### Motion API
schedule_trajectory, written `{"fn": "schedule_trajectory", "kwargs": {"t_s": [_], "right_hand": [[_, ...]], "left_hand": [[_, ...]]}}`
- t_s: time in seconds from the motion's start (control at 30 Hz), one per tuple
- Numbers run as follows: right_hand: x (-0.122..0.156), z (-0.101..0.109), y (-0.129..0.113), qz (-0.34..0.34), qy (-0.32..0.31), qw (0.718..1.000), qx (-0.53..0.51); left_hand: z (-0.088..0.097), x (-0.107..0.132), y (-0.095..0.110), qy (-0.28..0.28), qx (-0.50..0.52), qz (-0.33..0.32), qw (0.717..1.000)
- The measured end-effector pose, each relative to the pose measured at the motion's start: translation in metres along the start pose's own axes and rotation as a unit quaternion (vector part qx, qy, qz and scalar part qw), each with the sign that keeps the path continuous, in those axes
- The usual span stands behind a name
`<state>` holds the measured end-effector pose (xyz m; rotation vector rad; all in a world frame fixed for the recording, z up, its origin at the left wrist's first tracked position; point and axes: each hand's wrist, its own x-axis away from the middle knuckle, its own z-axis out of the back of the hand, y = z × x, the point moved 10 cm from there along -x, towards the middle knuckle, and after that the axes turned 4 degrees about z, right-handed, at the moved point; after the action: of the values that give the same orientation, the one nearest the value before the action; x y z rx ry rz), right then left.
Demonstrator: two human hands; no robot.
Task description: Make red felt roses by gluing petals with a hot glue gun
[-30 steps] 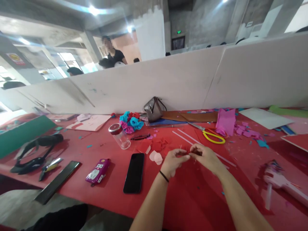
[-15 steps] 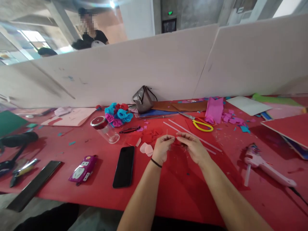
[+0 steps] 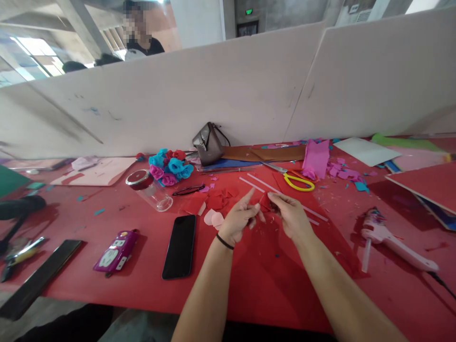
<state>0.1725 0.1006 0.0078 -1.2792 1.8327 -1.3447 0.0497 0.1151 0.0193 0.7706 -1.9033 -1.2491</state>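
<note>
Over the middle of the red table, my two hands face each other a short way apart. My left hand (image 3: 239, 221) has its index finger stretched out and its thumb apart, with the other fingers loosely bent; I see nothing held in it. Thumb and fingers of my right hand (image 3: 291, 216) pinch a small red paper piece (image 3: 265, 202), with a thin stick-like line beside it; its far end is hard to make out. Red paper scraps (image 3: 221, 198) lie just beyond my left hand. Pale pink paper petals (image 3: 213, 218) rest to its left.
Two clear glue sticks (image 3: 260, 182) and yellow-handled scissors (image 3: 298, 183) lie ahead. A pink glue gun (image 3: 395, 244) is on the right. Leftward are a phone (image 3: 179, 247), a purple pouch (image 3: 117, 251), a clear jar (image 3: 151, 190) and paper flowers (image 3: 171, 166). A bag (image 3: 209, 145) leans against the partition.
My hands have moved apart from their fingertip-to-fingertip hold. The left index finger has stretched out, while the red piece stays with my right hand. The view has shifted slightly.
</note>
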Motion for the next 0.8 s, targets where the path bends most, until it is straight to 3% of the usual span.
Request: {"fn": "schedule_trajectory", "kwargs": {"t_s": [0.27,0.43,0.6,0.8], "right_hand": [[0.008,-0.014,-0.003,-0.003,-0.043,0.999,-0.001],[0.009,-0.016,-0.004,0.000,-0.058,0.998,0.011],[0.006,-0.005,-0.006,0.015,-0.010,1.000,0.017],[0.004,0.001,-0.006,0.013,0.010,1.000,0.019]], "left_hand": [[-0.003,-0.005,-0.003,0.015,0.023,-0.005,1.000],[-0.007,-0.005,-0.006,-0.003,0.067,0.020,0.998],[0.002,-0.003,-0.017,0.032,0.147,0.066,0.986],[0.007,-0.001,-0.010,0.051,0.142,0.033,0.988]]}}
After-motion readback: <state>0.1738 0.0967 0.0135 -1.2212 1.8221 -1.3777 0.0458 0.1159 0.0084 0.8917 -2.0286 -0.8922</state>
